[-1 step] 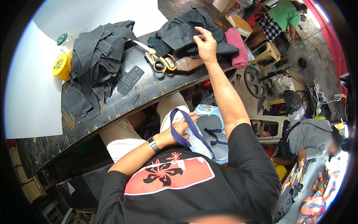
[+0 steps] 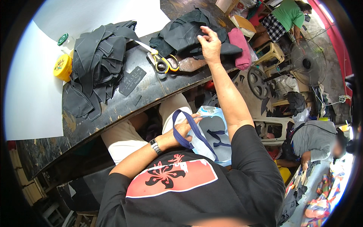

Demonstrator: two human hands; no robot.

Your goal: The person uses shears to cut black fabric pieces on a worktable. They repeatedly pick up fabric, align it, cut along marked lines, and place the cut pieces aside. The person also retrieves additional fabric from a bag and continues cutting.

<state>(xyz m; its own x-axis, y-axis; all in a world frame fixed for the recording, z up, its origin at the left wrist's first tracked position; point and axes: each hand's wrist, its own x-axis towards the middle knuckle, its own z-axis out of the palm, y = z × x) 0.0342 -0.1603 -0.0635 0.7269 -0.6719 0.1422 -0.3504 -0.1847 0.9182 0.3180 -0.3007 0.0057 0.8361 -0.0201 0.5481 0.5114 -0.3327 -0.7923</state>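
Observation:
On my lap is a light blue and white bag [image 2: 226, 154] with dark blue straps [image 2: 177, 133], its mouth spread and dark material visible inside. My left hand [image 2: 183, 130] grips the bag's near rim, fingers over the edge beside a looped strap. Raised over the table, my right hand [image 2: 210, 44] has its fingers loosely bent and apart, with nothing seen in them. Beneath and beside it lies a heap of black leather-like material [image 2: 181, 36]. Yellow-and-black scissors [image 2: 162, 65] rest left of that hand, and a dark red rolled cloth bundle [image 2: 239, 49] sits to its right.
The dark table [image 2: 145, 89] holds a pile of black cut pieces [image 2: 99, 56], a marked black piece [image 2: 132, 81], a yellow tub [image 2: 63, 68] and a green-lidded jar [image 2: 65, 41]. A standing fan [image 2: 307, 62] is at right. Two other people [image 2: 289, 17] are nearby.
My right hand has shifted very slightly to the right above the black material. My left hand and the bag stay in place.

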